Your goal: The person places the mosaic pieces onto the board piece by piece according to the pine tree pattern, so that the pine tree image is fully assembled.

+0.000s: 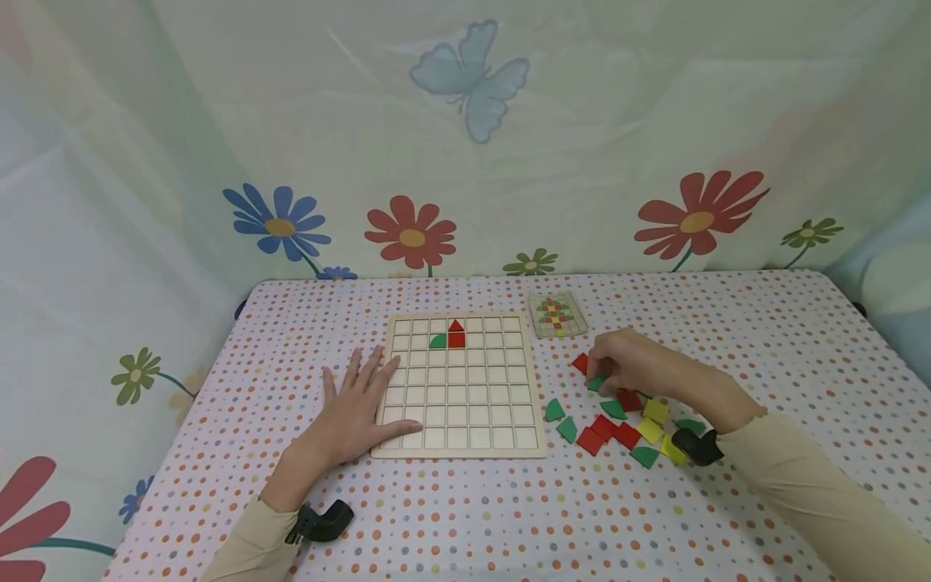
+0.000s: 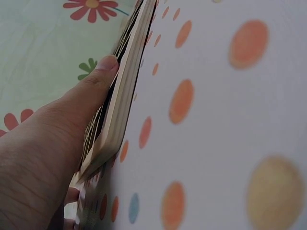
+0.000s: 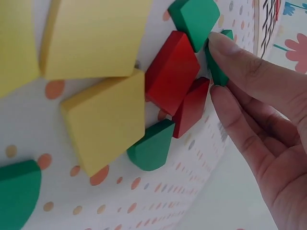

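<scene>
A wooden grid board [image 1: 457, 396] lies mid-table, holding a red triangle [image 1: 456, 326], a red square [image 1: 456, 340] under it and a green quarter-circle [image 1: 439, 341] to the left of that square. My left hand [image 1: 356, 408] rests spread on the board's left edge; its thumb [image 2: 96, 79] lies over the rim in the left wrist view. Over the loose pieces to the right, my right hand [image 1: 629, 362] pinches a green quarter-circle piece [image 3: 217, 64] between thumb and fingertips. Red squares [image 3: 172, 72], yellow squares [image 3: 105, 122] and other green pieces [image 3: 194, 21] lie beside it.
A small pattern card [image 1: 558, 315] with a tree design lies behind the board's right corner. Two green pieces [image 1: 554, 410] lie just right of the board. A dotted cloth [image 1: 451, 517] covers the table, and a flowered curtain [image 1: 582, 145] hangs behind.
</scene>
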`<state>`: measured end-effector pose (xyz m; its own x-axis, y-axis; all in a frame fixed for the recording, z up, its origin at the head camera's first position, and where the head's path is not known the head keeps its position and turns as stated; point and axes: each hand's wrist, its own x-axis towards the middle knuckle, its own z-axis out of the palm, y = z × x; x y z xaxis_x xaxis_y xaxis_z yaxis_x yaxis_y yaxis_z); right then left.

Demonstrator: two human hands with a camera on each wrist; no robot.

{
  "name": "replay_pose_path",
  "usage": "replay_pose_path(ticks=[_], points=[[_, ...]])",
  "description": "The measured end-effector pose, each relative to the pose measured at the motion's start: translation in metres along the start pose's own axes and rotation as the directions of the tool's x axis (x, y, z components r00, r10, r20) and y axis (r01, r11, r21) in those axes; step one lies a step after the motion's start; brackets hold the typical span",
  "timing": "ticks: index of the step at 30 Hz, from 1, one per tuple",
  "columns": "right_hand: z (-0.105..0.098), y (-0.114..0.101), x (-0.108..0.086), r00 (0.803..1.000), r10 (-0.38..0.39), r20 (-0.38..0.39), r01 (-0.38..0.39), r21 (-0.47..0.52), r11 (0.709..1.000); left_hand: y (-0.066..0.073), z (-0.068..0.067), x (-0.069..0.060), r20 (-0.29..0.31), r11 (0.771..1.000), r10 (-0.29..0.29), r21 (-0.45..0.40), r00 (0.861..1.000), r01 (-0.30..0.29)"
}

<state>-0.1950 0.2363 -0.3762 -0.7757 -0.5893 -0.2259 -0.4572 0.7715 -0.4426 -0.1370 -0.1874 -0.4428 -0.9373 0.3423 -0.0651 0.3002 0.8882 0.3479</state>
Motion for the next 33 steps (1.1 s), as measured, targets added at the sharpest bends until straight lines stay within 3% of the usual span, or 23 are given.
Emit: replay_pose_path(ticks=[8,16,22,28,33], points=[[0.001,0.001,0.003,1.0,-0.012,-0.002,0.012,0.002,1.0,0.001,-0.001,0.0,0.008,1.0,-0.01,0.01,1.0,0.01],[0.001,-0.004,0.002,0.995,-0.096,-0.014,0.097,0.003,0.995,0.001,-0.001,0.0,0.02,1.0,-0.016,0.005,1.0,0.016],[0.002,-0.015,0.002,0.993,-0.111,-0.032,0.109,-0.063,0.992,0.001,-0.002,0.0,0.016,0.999,-0.026,0.022,1.0,0.025],[0.003,-0.026,0.015,0.984,-0.166,-0.07,0.155,-0.136,0.978,0.001,-0.002,0.0,0.029,0.999,-0.032,0.007,0.999,0.032],[0.002,-0.034,0.03,0.98,-0.181,-0.08,0.17,-0.127,0.977,0.001,-0.001,0.0,0.034,1.0,-0.028,0.0,0.999,0.028]])
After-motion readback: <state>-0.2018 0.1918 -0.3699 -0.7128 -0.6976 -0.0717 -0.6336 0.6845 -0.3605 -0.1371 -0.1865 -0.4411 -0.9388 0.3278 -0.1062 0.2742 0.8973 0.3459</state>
